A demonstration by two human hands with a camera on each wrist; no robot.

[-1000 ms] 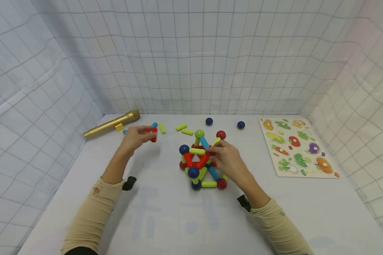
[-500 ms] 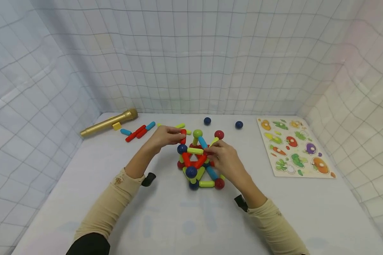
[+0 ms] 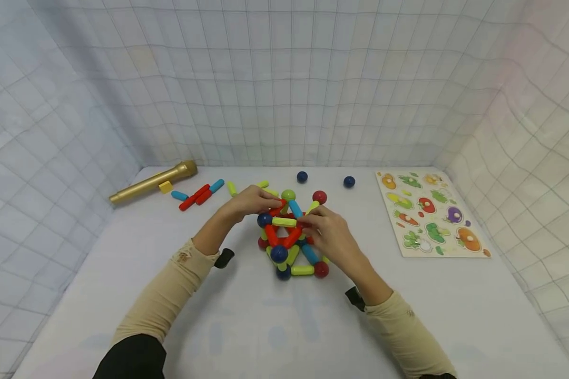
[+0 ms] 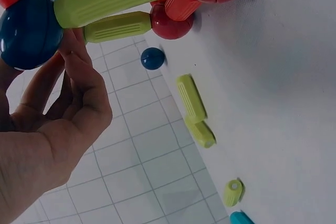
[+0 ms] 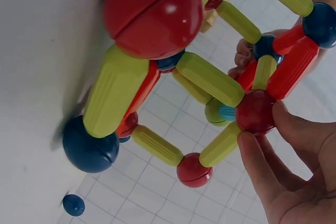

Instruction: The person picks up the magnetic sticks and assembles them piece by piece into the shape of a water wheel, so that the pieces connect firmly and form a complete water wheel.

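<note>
A structure of magnetic rods and balls [image 3: 302, 270] stands mid-table, in yellow-green, red, light blue and dark blue. My left hand [image 3: 251, 203] pinches a red rod [image 3: 278, 208] at its upper far-left side, beside a dark blue ball [image 3: 264, 219] and the green ball [image 3: 288, 195]. In the right wrist view that red rod [image 5: 247, 75] points at the dark blue ball; contact is hard to tell. My right hand [image 3: 333, 236] pinches a red ball [image 5: 255, 111] at the top of the structure between thumb and fingers, with several rods meeting at it.
Loose red rods [image 3: 194, 198] and light blue rods [image 3: 216, 185] lie at the left, near a gold microphone [image 3: 154, 182] and a yellow block [image 3: 165, 187]. Yellow-green rods [image 4: 191, 98] and dark blue balls [image 3: 349, 181] lie behind. A vegetable puzzle board [image 3: 433, 213] lies right.
My left hand has carried the red rod rightward from the loose rods to the structure, and the rod has tilted from upright to slanting. My right hand keeps its pinch on the red ball.
</note>
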